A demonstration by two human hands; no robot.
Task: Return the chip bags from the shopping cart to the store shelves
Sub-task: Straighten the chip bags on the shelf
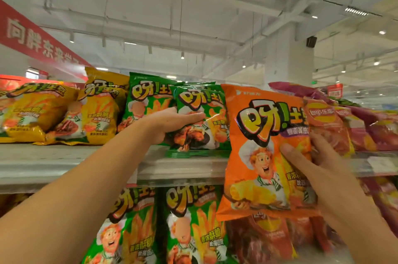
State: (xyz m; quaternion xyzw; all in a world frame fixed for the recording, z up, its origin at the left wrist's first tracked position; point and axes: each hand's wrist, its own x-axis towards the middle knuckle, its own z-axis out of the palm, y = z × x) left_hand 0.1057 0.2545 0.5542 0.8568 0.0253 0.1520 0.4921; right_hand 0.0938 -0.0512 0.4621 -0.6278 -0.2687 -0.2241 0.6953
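Top shelf: left hand pinching the green bag at ten o'clock; right hand gripping the orange bag, needing its own slot next.

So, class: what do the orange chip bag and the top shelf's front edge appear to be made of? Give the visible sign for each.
Orange chip bag: looks like thin glossy plastic film; it shows light glare and creases where the right hand grips it.
Top shelf's front edge: probably pale painted metal with a clear plastic strip, judging by its flat, dull, straight look.
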